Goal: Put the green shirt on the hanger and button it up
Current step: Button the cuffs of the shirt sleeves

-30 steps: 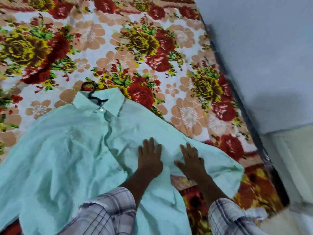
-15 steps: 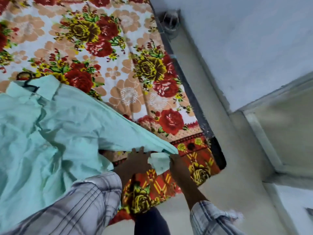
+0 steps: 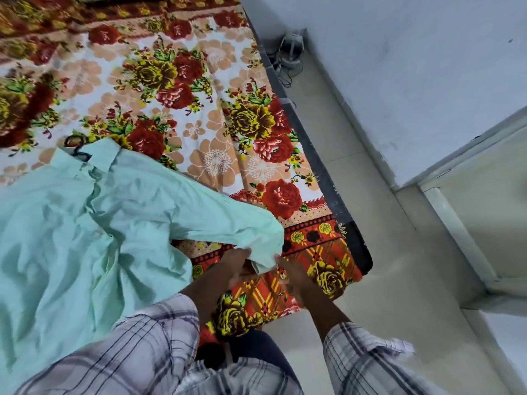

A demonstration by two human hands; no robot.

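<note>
A pale green shirt [image 3: 85, 223] lies spread on the flowered bed, collar toward the far side. A black hanger [image 3: 75, 148] sits inside it; only its hook and neck show above the collar. The shirt's right sleeve stretches toward the bed's near corner. My left hand [image 3: 236, 266] grips the sleeve's cuff from below on the left. My right hand [image 3: 288, 270] touches the cuff's end from the right, fingers blurred. The placket near the collar looks closed; lower down it is rumpled and I cannot tell.
The bed's flowered sheet [image 3: 214, 132] ends at a dark mattress edge [image 3: 322, 166] on the right. Beyond is pale floor [image 3: 385, 280], a wall, a door frame [image 3: 456, 232], and a small device with cables [image 3: 291, 52] in the corner.
One second ago both hands lay flat on the shirt's body. They then slid down the right sleeve to its cuff and hold it near the bed's corner. The view swung right.
</note>
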